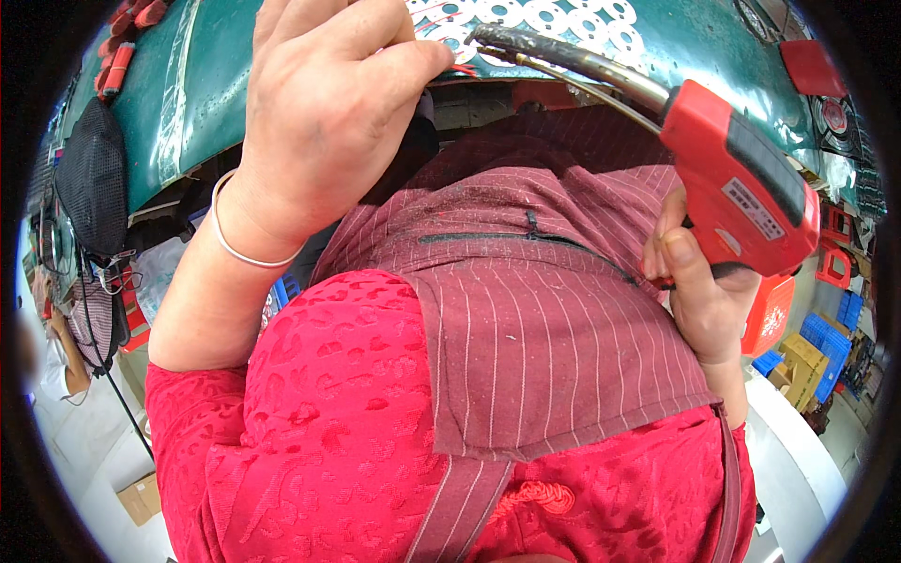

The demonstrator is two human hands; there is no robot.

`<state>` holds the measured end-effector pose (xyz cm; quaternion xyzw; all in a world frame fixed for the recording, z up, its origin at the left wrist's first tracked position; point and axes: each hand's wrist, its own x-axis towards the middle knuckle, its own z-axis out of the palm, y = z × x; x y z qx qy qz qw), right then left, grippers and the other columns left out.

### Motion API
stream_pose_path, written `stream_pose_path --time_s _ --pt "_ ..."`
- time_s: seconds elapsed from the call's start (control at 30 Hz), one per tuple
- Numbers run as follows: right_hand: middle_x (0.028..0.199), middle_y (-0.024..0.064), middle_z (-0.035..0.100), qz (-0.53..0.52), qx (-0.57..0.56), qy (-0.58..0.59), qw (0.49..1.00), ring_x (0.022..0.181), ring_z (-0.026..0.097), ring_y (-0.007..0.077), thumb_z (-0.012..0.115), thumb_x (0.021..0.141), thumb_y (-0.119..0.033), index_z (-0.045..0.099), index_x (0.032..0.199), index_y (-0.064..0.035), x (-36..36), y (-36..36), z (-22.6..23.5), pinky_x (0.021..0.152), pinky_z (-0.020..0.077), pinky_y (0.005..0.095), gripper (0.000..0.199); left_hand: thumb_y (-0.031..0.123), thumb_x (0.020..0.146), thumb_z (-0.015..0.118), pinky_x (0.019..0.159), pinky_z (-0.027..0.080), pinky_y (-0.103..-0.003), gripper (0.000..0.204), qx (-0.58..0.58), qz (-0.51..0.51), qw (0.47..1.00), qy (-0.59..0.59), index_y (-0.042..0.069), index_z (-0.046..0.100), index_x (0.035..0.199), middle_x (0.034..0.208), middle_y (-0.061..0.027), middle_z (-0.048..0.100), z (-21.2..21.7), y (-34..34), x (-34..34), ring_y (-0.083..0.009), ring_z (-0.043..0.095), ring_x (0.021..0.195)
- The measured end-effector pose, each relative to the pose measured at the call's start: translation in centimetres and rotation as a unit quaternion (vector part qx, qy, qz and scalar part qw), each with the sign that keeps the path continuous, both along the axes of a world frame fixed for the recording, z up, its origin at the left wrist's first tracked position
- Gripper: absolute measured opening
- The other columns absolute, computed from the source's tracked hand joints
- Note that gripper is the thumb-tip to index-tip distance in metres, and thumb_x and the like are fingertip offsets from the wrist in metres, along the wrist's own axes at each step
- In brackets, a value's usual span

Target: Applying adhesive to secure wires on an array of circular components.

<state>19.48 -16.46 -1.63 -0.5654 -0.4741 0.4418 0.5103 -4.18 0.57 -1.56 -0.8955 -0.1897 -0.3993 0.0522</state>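
My right hand [699, 296] grips a red soldering gun [741, 192] by its handle; its dark metal barrel runs up and left to a tip near the top middle. My left hand [324, 113] is raised at the upper left, fingers pinched together on a thin red wire [463, 68] right next to the gun's tip. Just beyond lie several small white round boards [526, 17] on the green worktop [216, 84]. A thin bracelet circles my left wrist. My red sleeves and striped maroon apron [526, 319] fill the lower half.
A black mesh bag [92, 178] hangs at the left edge of the bench. Red parts [117, 52] lie at the top left. Blue and yellow crates [817, 352] and a red stool [835, 263] stand on the floor at the right. A cardboard box [141, 495] sits lower left.
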Motion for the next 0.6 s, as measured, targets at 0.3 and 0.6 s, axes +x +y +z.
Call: stream_pose_path --time_s 0.3,0.6 --pt "0.122 0.0268 0.058 0.004 -0.002 -0.021 1.000 0.062 0.051 0.0115 0.063 0.091 -0.012 0.058 0.091 0.0033 -0.3 0.5 0.6 0.057 0.0482 0.0281 0.016 0.002 0.063 0.074 0.091 0.041 -0.046 0.014 0.053 0.051 0.991 0.113 0.010 0.064 0.070 0.067 0.0002 0.050 0.5 -0.2 0.1 -0.0231 0.055 0.077" --pt "0.107 0.0140 0.068 -0.008 0.000 0.012 1.000 0.070 0.058 0.0073 0.065 0.087 0.004 0.054 0.125 0.0018 -0.1 0.3 -0.2 0.060 0.0486 0.0207 0.040 0.002 0.063 0.074 0.093 0.041 -0.047 0.014 0.050 0.055 0.990 0.118 0.010 0.064 0.067 0.067 0.0003 0.050 0.7 -0.4 0.0 -0.0230 0.055 0.077"
